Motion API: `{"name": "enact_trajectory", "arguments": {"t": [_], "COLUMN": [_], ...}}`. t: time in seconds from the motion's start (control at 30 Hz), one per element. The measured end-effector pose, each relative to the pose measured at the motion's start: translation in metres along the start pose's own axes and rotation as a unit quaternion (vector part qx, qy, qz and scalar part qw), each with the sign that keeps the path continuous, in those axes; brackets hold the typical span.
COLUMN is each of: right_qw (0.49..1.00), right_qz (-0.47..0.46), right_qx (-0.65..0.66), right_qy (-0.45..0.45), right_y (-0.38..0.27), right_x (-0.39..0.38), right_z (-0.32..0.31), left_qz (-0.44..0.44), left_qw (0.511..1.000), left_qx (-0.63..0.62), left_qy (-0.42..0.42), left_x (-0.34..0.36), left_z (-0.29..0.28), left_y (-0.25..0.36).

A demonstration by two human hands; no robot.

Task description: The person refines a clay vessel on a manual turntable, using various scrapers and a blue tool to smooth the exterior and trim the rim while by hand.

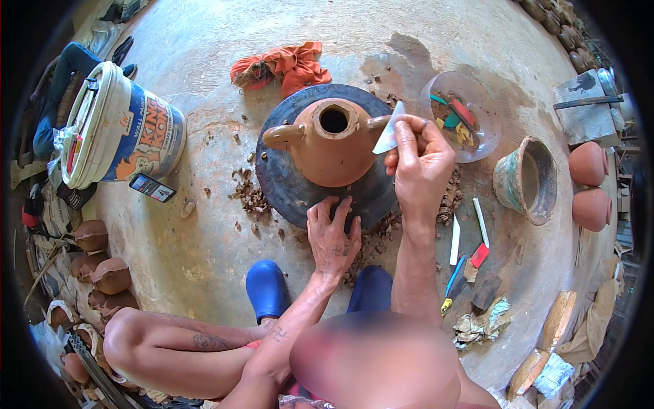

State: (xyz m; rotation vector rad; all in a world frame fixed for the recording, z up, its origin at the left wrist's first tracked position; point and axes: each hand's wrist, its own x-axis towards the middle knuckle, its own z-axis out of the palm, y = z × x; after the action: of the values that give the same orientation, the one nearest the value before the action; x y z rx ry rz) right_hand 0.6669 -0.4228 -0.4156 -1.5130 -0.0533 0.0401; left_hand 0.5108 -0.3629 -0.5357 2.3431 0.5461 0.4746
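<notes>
A reddish-brown clay pot (pixel 330 151) with a round open mouth and a handle on each side stands upright on a dark round turntable (pixel 276 180). My left hand (pixel 334 232) lies at the turntable's near edge, fingers stretched toward the pot's base; it holds nothing. Between thumb and fingers of my right hand (pixel 424 160), a thin white pointed scraper (pixel 390 129) is pinched. Its blade is held up beside the pot's right handle (pixel 375 124) and overlaps it in view; whether they touch, I cannot tell.
Clay scraps (pixel 251 193) litter the floor around the turntable. Behind it lies an orange cloth (pixel 300 67). To the right are a clear tub (pixel 494 129) of coloured pieces, a clay-smeared bucket (pixel 507 180) and several tools (pixel 455 242). A large paint bucket (pixel 153 133) and phone (pixel 152 187) are left.
</notes>
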Motion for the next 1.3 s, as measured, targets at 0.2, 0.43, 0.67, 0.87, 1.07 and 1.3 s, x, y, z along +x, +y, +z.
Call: {"name": "enact_trajectory", "arguments": {"t": [0.2, 0.43, 0.67, 0.87, 1.07, 1.3], "right_qw": [0.983, 0.952, 0.922, 0.98, 0.975, 0.982], "right_qz": [-0.082, -0.227, -0.311, -0.144, -0.17, -0.136], "right_qx": [-0.161, -0.202, -0.228, -0.111, -0.1, -0.096], "right_qy": [-0.026, -0.021, -0.034, -0.085, -0.104, -0.093], "right_y": [0.01, -0.003, 0.004, 0.003, 0.006, 0.007], "right_x": [0.001, 0.005, 0.004, -0.002, -0.018, -0.028], "right_z": [0.006, -0.001, -0.002, 0.009, -0.001, -0.031], "left_qz": [0.013, 0.016, 0.029, 0.038, 0.041, 0.027], "left_qw": [0.999, 0.999, 0.999, 0.999, 0.999, 0.999], "left_qx": [0.042, 0.036, 0.003, -0.001, -0.005, -0.004], "left_qy": [0.003, 0.011, 0.02, 0.019, 0.015, 0.019], "left_x": [0.003, -0.001, -0.003, -0.002, 0.0, -0.002], "left_z": [0.003, 0.004, 0.008, 0.004, 0.002, 0.004], "left_y": [0.005, -0.008, -0.008, -0.009, -0.006, -0.009]}}
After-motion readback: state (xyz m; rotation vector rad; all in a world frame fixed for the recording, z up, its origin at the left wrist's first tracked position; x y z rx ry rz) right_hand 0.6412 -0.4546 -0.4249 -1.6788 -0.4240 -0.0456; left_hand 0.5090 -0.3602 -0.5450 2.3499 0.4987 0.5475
